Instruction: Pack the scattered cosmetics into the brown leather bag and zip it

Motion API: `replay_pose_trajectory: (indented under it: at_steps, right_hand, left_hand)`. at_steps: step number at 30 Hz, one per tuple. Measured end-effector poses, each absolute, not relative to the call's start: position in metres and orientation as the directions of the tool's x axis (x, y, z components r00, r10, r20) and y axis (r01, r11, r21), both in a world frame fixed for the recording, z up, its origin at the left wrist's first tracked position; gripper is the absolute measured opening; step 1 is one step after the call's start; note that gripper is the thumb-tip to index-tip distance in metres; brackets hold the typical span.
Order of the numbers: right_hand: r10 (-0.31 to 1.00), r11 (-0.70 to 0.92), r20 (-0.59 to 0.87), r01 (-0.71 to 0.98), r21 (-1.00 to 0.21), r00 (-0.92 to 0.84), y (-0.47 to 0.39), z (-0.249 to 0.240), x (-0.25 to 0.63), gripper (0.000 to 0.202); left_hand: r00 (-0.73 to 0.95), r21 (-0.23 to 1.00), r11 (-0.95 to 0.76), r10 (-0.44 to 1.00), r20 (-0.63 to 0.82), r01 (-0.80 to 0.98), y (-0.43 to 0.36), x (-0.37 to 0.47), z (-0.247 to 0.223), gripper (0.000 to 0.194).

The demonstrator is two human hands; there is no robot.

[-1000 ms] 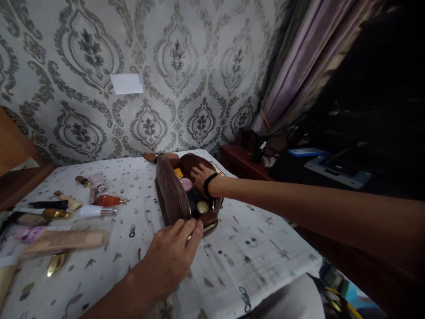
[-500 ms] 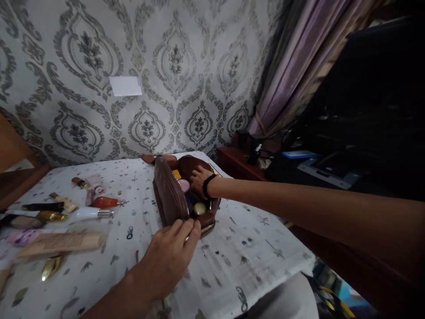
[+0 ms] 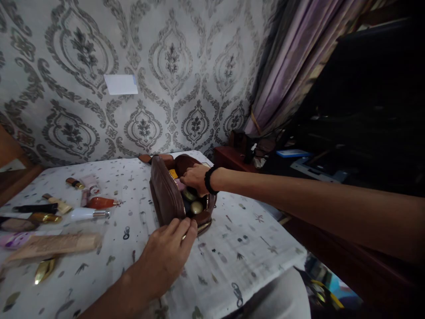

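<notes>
A brown leather bag (image 3: 165,195) with a gold zip stands unzipped on the table. My left hand (image 3: 171,252) is closed on its near end by the zip. Into the opening reaches my right hand (image 3: 197,178), a black band on its wrist, with fingers bent together beside a pink item (image 3: 180,184). What those fingers hold, if anything, is hidden. Inside the bag are also a round pale-gold item (image 3: 196,208) and something yellow (image 3: 173,173). The deeper contents are too dark to make out.
Several cosmetics lie on the patterned tablecloth (image 3: 229,266) at left, including an orange bottle (image 3: 100,203), a white tube (image 3: 82,214) and a large beige tube (image 3: 63,246). A wallpapered wall rises behind. Dark red furniture (image 3: 229,158) stands at the right.
My right hand has shifted slightly left and up within the bag's opening, its fingers now over the pink item. My left hand keeps its place on the bag. The view has shifted slightly.
</notes>
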State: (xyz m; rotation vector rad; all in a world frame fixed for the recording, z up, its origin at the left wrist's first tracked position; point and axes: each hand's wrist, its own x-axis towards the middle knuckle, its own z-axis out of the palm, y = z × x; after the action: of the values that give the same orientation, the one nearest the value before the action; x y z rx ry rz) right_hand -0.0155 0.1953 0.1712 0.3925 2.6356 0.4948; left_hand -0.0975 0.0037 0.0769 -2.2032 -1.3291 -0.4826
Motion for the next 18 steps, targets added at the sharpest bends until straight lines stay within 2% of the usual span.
replay_pose_trajectory:
  at_steps: [4, 7, 14, 18]
  right_hand:
    - [0.397, 0.891, -0.406, 0.238, 0.387, -0.823, 0.185, 0.180, -0.012, 0.060]
    - [0.415, 0.897, -0.390, 0.296, 0.330, -0.822, 0.185, 0.183, -0.007, 0.068]
    - [0.363, 0.931, -0.371, 0.324, 0.166, -0.855, 0.184, 0.191, -0.005, 0.055]
    - [0.354, 0.935, -0.371, 0.336, 0.115, -0.859, 0.182, 0.192, -0.009, 0.050]
  left_hand:
    - [0.442, -0.233, -0.378, 0.705, 0.555, 0.896, 0.004, -0.097, 0.073, 0.039]
    - [0.444, -0.236, -0.380, 0.690, 0.572, 0.895, 0.005, -0.096, 0.072, 0.039]
    - [0.449, -0.239, -0.382, 0.724, 0.523, 0.893, 0.003, -0.097, 0.074, 0.042]
    - [0.450, -0.247, -0.377, 0.718, 0.532, 0.893, 0.004, -0.098, 0.073, 0.039]
